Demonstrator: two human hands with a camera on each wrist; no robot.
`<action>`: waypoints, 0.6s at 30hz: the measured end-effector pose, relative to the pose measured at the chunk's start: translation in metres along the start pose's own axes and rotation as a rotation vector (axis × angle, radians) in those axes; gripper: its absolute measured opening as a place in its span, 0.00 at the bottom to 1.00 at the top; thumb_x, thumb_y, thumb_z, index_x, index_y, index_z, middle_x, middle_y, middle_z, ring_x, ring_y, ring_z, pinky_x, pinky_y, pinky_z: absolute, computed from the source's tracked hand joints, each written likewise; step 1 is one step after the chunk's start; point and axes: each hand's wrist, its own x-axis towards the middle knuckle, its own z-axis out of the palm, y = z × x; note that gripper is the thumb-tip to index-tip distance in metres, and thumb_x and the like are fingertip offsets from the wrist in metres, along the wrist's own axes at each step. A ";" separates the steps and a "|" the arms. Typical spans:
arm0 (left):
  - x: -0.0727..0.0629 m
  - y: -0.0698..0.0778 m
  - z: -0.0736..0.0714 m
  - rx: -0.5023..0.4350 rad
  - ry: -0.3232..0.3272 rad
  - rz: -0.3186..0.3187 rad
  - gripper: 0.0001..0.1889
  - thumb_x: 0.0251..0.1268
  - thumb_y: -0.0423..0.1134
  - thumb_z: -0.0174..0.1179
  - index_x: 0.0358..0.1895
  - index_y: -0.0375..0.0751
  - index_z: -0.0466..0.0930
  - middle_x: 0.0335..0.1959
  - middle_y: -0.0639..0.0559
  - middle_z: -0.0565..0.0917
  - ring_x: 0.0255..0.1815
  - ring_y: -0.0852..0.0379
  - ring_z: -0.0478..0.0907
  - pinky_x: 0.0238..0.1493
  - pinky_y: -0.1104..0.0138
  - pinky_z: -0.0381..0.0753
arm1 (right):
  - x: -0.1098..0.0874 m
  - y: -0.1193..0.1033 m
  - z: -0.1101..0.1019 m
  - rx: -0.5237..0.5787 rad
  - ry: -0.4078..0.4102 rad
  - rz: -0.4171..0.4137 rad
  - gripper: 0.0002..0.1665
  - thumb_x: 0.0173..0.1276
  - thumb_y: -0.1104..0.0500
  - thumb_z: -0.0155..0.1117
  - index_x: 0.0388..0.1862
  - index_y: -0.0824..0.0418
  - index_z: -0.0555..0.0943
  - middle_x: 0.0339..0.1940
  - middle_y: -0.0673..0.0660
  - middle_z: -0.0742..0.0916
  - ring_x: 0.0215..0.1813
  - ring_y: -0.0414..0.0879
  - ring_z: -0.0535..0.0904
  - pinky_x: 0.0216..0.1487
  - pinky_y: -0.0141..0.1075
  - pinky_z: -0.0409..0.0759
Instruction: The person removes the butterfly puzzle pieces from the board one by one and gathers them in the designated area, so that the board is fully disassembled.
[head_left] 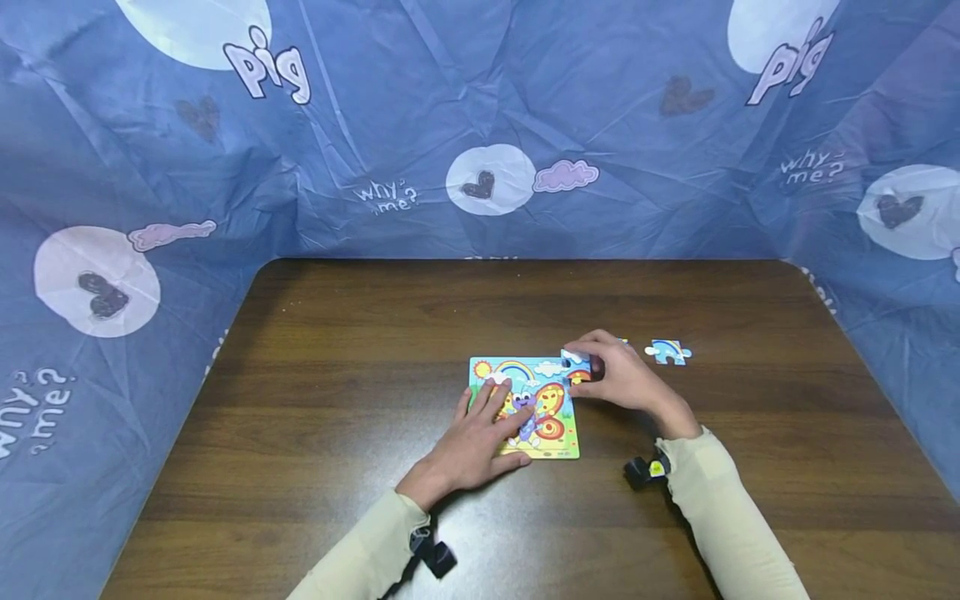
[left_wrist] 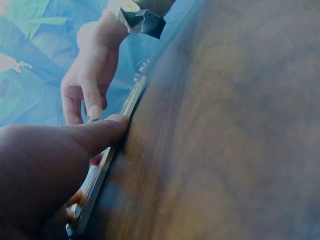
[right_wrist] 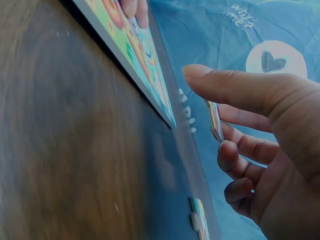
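A picture puzzle board (head_left: 551, 400) with a butterfly, a sun and a rainbow lies flat on the table. Spread over its left part, my left hand (head_left: 480, 437) rests with fingers extended, and its thumb lies at the near edge. At the board's upper right corner, my right hand (head_left: 630, 375) pinches a puzzle piece (head_left: 576, 363) between thumb and fingers. The right wrist view shows this puzzle piece (right_wrist: 214, 121) edge-on, raised off the table surface. Part of the piece is hidden by the fingers.
A loose blue puzzle piece with a rainbow (head_left: 667, 352) lies on the table to the right of the board. Just behind the right hand, a bit of another piece (head_left: 624, 340) shows. The brown wooden table (head_left: 360, 333) is bordered by a blue printed cloth (head_left: 420, 108).
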 end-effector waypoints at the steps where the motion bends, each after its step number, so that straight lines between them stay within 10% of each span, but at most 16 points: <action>1: 0.000 0.000 0.000 0.000 0.002 0.001 0.35 0.70 0.62 0.54 0.77 0.57 0.61 0.83 0.39 0.52 0.84 0.35 0.45 0.79 0.36 0.47 | -0.001 0.001 -0.001 -0.005 0.003 0.002 0.39 0.54 0.52 0.81 0.65 0.58 0.79 0.60 0.61 0.81 0.60 0.57 0.79 0.61 0.54 0.77; 8: 0.001 -0.001 0.001 0.002 0.004 0.002 0.36 0.70 0.62 0.55 0.77 0.57 0.61 0.83 0.39 0.52 0.84 0.35 0.46 0.78 0.35 0.47 | -0.006 0.014 -0.010 -0.028 0.032 -0.021 0.39 0.53 0.53 0.81 0.65 0.61 0.79 0.59 0.62 0.81 0.50 0.53 0.79 0.49 0.46 0.77; 18: -0.001 -0.001 0.002 -0.003 0.026 0.011 0.35 0.70 0.62 0.55 0.77 0.57 0.62 0.82 0.39 0.53 0.83 0.35 0.47 0.79 0.35 0.47 | -0.020 0.031 -0.027 -0.030 0.033 0.044 0.39 0.54 0.55 0.80 0.65 0.62 0.78 0.59 0.64 0.80 0.59 0.59 0.79 0.60 0.56 0.77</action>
